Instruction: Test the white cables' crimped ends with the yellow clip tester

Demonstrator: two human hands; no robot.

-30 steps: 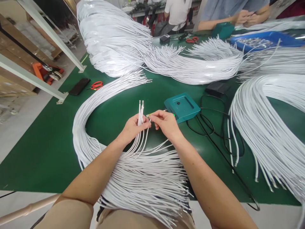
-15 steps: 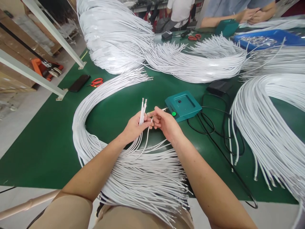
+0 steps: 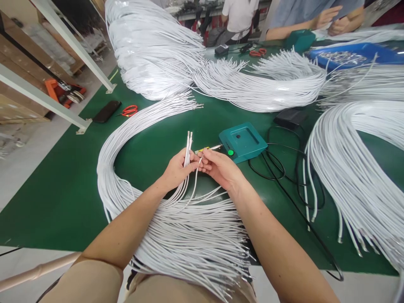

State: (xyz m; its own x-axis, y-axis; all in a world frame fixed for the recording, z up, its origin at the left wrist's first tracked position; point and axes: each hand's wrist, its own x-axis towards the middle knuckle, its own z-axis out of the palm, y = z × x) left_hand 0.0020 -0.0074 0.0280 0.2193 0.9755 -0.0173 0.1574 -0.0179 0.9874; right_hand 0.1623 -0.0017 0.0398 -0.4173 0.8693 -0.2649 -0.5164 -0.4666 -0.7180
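Several white wires [image 3: 187, 152] with bare metal tips stand up out of my left hand [image 3: 176, 170], which is closed around them. One single wire [image 3: 196, 179] bends away from that bunch, and its end runs between my two hands. My right hand [image 3: 221, 167] pinches this end with thumb and fingers; the very tip is mostly hidden. Just behind the fingertips is a yellow piece with a thin metal rod [image 3: 216, 147], which reaches to a teal box [image 3: 243, 141] with a green button. Below my hands, a thick bundle of white wires [image 3: 195, 235] spreads over the table edge and my lap.
More wire bundles lie at the back [image 3: 154, 50] and right [image 3: 350, 168]. Black cables [image 3: 284, 181] trail from the teal box. Red-handled scissors [image 3: 129, 110] and a phone [image 3: 107, 111] lie left. A co-worker's hands [image 3: 334, 21] are across the table, near a blue tray [image 3: 378, 52].
My right thumb and fingers have closed in on the single wire's end, with the raised finger lowered. My left hand stays nearly still. The co-worker's hands have moved apart.
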